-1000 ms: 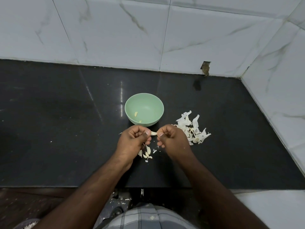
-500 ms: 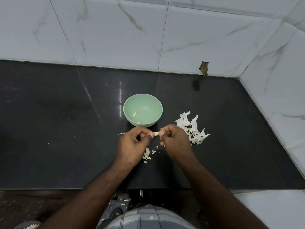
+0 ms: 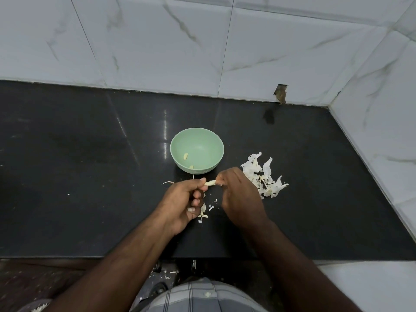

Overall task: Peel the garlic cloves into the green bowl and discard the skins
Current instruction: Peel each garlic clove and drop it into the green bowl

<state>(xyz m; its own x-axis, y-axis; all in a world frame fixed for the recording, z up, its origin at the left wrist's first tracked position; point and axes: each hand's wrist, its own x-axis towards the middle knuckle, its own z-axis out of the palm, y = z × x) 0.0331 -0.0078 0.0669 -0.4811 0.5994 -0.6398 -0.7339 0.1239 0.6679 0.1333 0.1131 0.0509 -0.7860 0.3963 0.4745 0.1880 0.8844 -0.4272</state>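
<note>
Both hands are pinching one garlic clove (image 3: 210, 182) just in front of the green bowl (image 3: 197, 150).

The clove is lying roughly level, its long axis running left to right, with the left hand (image 3: 182, 202) curling round one end and the right hand (image 3: 238, 194) nipping the other. Since half a second ago, the hands have drawn slightly apart, exposing more clove. The skin pile (image 3: 263, 176) is lying beside the right hand.

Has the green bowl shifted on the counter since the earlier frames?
No. The round green bowl keeps its spot beside the pile of white garlic skins.
</note>
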